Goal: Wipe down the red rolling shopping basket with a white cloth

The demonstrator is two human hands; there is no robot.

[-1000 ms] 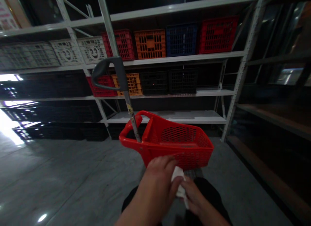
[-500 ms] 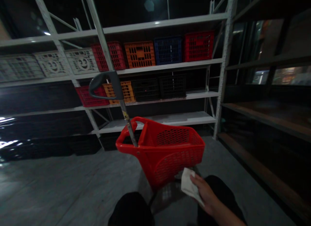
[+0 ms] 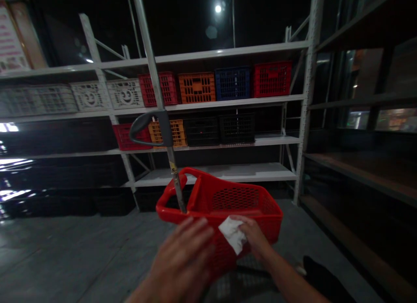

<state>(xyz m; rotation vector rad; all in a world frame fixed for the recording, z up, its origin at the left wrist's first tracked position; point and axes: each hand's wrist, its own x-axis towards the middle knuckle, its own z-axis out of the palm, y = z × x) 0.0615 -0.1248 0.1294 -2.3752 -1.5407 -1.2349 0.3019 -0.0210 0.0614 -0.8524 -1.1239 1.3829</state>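
Observation:
My right hand [image 3: 249, 231] pinches a crumpled white cloth [image 3: 233, 233] in front of the near side of a red plastic shopping cart [image 3: 224, 216]. From this angle I cannot tell whether the cloth touches the cart. Slightly smeared by motion, my left hand [image 3: 182, 255] is raised in the foreground with its fingers stretched out and nothing in them. It overlaps the cart's lower left side. A metal pole [image 3: 158, 90] rises from the rear of the cart, with a grey looped handle [image 3: 148, 128] attached partway up.
Behind the cart stands a white metal rack [image 3: 228, 101] holding red, orange, blue, black and white crates [image 3: 125, 94]. Dark shelving [image 3: 358, 164] runs along the right. Grey floor [image 3: 81, 251] stretches to the left.
My right hand has moved up and left with the cloth, toward the cart's side, and the cloth looks more crumpled. My left hand has come into view. The camera view has shifted slightly.

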